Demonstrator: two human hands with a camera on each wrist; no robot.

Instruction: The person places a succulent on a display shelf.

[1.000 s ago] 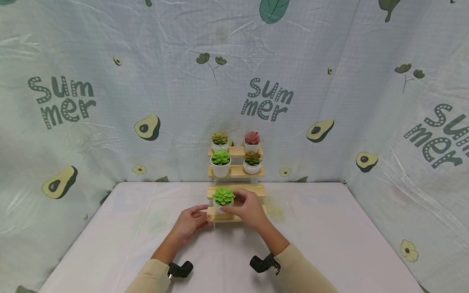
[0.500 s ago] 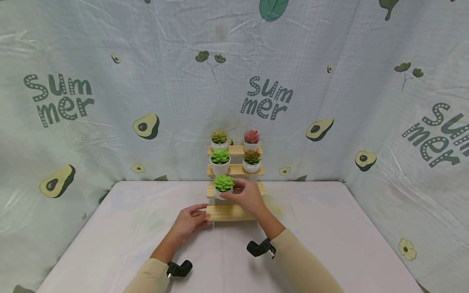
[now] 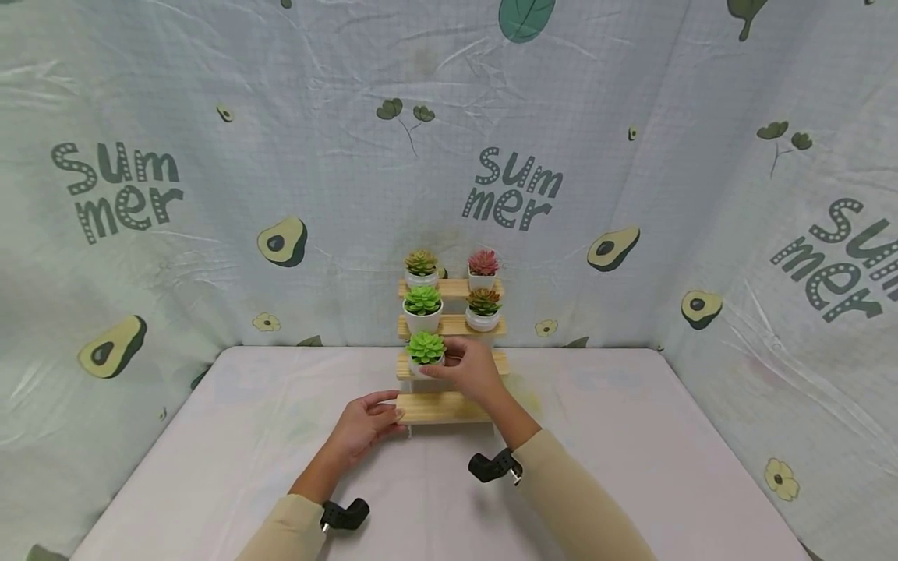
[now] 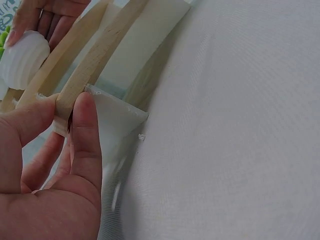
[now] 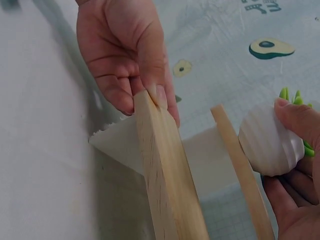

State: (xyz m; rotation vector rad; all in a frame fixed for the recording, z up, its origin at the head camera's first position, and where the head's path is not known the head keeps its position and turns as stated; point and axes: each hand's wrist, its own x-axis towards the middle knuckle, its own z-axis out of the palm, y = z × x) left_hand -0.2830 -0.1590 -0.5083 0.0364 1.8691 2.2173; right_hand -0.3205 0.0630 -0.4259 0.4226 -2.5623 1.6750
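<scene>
A tiered wooden plant stand (image 3: 442, 407) with white side supports stands at the table's back middle. My left hand (image 3: 362, 427) pinches the left end of its lowest shelf, thumb on top and fingers beneath, as the left wrist view shows. With thumb and fingers, my right hand (image 3: 471, 374) holds the white ribbed pot (image 5: 270, 142) of a bright green succulent (image 3: 426, 348), at the left part of the second shelf from the bottom. In the right wrist view the pot's base meets that shelf or is very close to it.
On the top shelf sit a yellow-green succulent (image 3: 421, 265) and a pink one in a square pot (image 3: 482, 280). Below them are a green succulent (image 3: 423, 301) and a reddish-brown one (image 3: 483, 302). A printed cloth (image 3: 337, 171) hangs behind the white table (image 3: 596, 436).
My right hand has lifted the green succulent from the lowest shelf up to the second one, then shifted it slightly lower and back. The left hand has stayed on the bottom shelf's end.
</scene>
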